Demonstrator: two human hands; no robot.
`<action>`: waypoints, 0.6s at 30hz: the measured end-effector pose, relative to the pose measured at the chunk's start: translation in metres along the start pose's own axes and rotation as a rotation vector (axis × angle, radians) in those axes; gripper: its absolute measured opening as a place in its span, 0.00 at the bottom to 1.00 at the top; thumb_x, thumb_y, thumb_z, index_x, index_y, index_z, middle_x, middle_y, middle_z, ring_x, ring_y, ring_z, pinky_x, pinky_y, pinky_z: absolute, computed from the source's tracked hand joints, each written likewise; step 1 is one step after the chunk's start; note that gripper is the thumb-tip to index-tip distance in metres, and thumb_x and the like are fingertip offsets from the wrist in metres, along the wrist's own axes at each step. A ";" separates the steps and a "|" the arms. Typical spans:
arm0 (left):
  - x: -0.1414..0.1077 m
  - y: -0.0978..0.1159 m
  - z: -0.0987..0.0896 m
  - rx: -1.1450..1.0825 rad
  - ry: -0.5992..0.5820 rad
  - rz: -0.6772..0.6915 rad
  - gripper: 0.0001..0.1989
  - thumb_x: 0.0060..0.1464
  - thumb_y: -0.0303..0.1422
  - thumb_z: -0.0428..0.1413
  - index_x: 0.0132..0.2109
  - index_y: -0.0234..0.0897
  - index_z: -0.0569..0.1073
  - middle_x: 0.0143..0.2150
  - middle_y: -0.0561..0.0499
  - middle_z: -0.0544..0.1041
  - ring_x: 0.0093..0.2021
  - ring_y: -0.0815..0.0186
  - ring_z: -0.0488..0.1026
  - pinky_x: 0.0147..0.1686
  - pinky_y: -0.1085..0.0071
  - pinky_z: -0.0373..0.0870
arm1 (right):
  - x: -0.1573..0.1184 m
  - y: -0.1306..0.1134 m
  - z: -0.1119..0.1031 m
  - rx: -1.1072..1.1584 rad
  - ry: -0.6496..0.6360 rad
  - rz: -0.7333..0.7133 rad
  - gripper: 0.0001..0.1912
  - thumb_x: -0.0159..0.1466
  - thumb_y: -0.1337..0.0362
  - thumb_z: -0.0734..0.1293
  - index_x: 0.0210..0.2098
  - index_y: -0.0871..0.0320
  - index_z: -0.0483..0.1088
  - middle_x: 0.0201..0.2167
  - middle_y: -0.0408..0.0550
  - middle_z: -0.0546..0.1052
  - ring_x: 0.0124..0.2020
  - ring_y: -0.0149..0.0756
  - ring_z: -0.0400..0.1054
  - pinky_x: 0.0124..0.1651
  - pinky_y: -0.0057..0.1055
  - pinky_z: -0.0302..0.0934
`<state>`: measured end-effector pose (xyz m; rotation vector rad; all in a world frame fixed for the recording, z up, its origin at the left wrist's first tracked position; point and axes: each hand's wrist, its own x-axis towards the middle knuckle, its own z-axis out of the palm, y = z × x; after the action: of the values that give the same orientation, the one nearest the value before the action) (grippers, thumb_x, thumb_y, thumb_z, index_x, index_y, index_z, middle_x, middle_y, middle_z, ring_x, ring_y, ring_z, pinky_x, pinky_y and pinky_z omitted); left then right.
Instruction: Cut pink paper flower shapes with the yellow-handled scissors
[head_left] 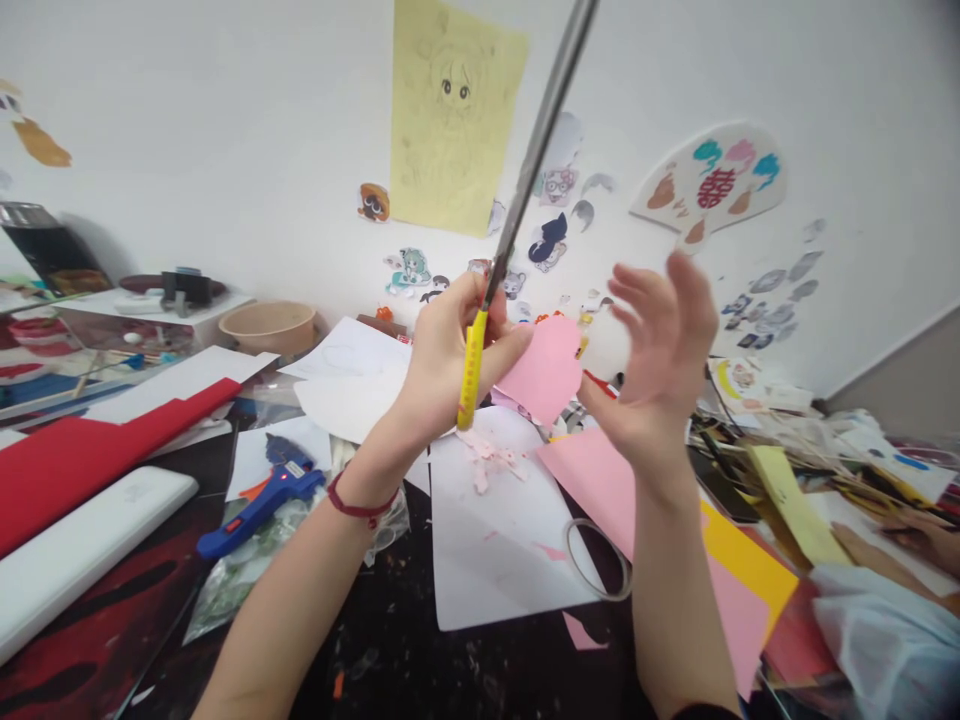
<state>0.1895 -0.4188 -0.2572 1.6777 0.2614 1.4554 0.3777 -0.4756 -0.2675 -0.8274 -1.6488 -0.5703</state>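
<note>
My left hand [469, 335] pinches a cut piece of pink paper [546, 368] between thumb and fingers. A long, thin metal tool [536, 150] with a yellow printed end [471, 372] slants up past that hand and seems tucked against it; its kind is unclear. On the other side, my right hand [652, 365] is raised with fingers spread. Its thumb tip is at the pink piece's right edge; whether they touch is hard to tell. Below lies a white sheet [487, 560] bearing pale pink scraps [491, 455]. A larger pink sheet [600, 485] lies partly behind my right forearm.
A blue hot glue gun [259, 510] lies left of my left forearm, near a white case [97, 550] and red sheet [112, 435]. A tape ring [598, 560] rests by my right wrist. At far right, another person's hand [926, 535] shows. The wall stands close behind.
</note>
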 end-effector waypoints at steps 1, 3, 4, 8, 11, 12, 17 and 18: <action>0.000 -0.001 -0.001 0.027 -0.015 0.030 0.17 0.51 0.29 0.66 0.32 0.40 0.61 0.28 0.56 0.64 0.28 0.70 0.62 0.30 0.69 0.60 | 0.000 0.001 -0.002 0.189 -0.077 0.182 0.40 0.64 0.55 0.67 0.71 0.43 0.49 0.65 0.53 0.68 0.63 0.47 0.67 0.59 0.49 0.68; 0.000 -0.002 -0.002 0.081 -0.034 0.080 0.18 0.52 0.32 0.66 0.32 0.40 0.61 0.29 0.56 0.64 0.29 0.69 0.63 0.31 0.68 0.61 | -0.002 0.001 -0.005 0.492 -0.202 0.493 0.37 0.64 0.50 0.67 0.70 0.47 0.53 0.62 0.55 0.72 0.58 0.46 0.72 0.54 0.46 0.71; -0.001 -0.003 -0.002 0.103 -0.040 0.098 0.18 0.52 0.33 0.66 0.32 0.40 0.60 0.29 0.56 0.65 0.29 0.68 0.63 0.31 0.68 0.61 | -0.003 0.001 -0.004 0.591 -0.251 0.599 0.36 0.64 0.47 0.67 0.67 0.49 0.58 0.58 0.55 0.75 0.53 0.45 0.74 0.50 0.44 0.73; -0.001 -0.006 -0.001 0.194 -0.047 0.164 0.19 0.54 0.35 0.65 0.31 0.41 0.59 0.28 0.55 0.64 0.29 0.67 0.62 0.33 0.66 0.60 | -0.009 -0.005 0.004 0.738 -0.336 0.774 0.24 0.59 0.51 0.75 0.51 0.55 0.76 0.42 0.52 0.82 0.39 0.37 0.77 0.41 0.34 0.73; -0.001 -0.009 0.000 0.243 -0.067 0.202 0.19 0.54 0.35 0.65 0.31 0.41 0.59 0.29 0.55 0.64 0.31 0.66 0.62 0.35 0.65 0.61 | -0.011 -0.010 0.009 0.716 -0.306 0.832 0.16 0.56 0.58 0.78 0.42 0.56 0.80 0.37 0.49 0.83 0.36 0.35 0.76 0.38 0.30 0.72; -0.001 -0.009 0.000 0.253 -0.075 0.206 0.18 0.55 0.35 0.65 0.32 0.41 0.60 0.29 0.55 0.64 0.31 0.65 0.62 0.35 0.65 0.62 | -0.011 -0.011 0.010 0.697 -0.290 0.852 0.14 0.56 0.59 0.78 0.40 0.56 0.81 0.35 0.48 0.83 0.35 0.34 0.76 0.37 0.28 0.71; -0.001 -0.011 0.003 0.293 -0.134 0.218 0.13 0.57 0.35 0.63 0.34 0.41 0.64 0.32 0.54 0.66 0.32 0.66 0.65 0.34 0.66 0.63 | -0.009 -0.011 0.014 0.616 -0.244 0.853 0.11 0.53 0.57 0.79 0.29 0.57 0.81 0.26 0.44 0.80 0.28 0.32 0.72 0.30 0.27 0.68; -0.001 -0.011 0.004 0.298 -0.137 0.216 0.13 0.57 0.35 0.63 0.34 0.41 0.64 0.32 0.54 0.66 0.32 0.66 0.65 0.34 0.66 0.63 | -0.009 -0.011 0.014 0.601 -0.232 0.833 0.10 0.52 0.57 0.80 0.28 0.56 0.81 0.25 0.43 0.79 0.27 0.32 0.72 0.29 0.28 0.67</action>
<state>0.1966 -0.4147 -0.2656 2.0915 0.2353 1.5052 0.3609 -0.4740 -0.2791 -1.0321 -1.3830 0.5921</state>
